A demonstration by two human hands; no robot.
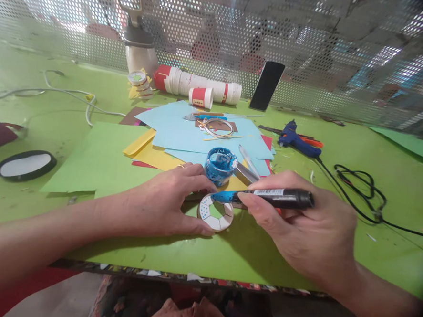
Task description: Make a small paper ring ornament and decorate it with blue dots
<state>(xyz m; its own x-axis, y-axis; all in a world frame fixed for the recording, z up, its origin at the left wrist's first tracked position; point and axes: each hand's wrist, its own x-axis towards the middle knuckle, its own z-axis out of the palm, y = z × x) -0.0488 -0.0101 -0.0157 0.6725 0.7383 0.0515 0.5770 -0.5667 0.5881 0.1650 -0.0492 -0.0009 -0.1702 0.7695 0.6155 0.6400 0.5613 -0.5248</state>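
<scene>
A small white paper ring with blue dots on its left side lies on the green table. My left hand holds the ring steady by its left edge with fingers and thumb. My right hand grips a black marker with a blue, paint-covered tip. The tip rests over the ring's upper left rim. Just behind the ring stands a small round pot of blue paint.
Blue, yellow, green and red paper sheets lie behind my hands. A blue glue gun with a black cord is at right. A stack of paper cups, a phone, tape rolls and a black-rimmed oval sit around.
</scene>
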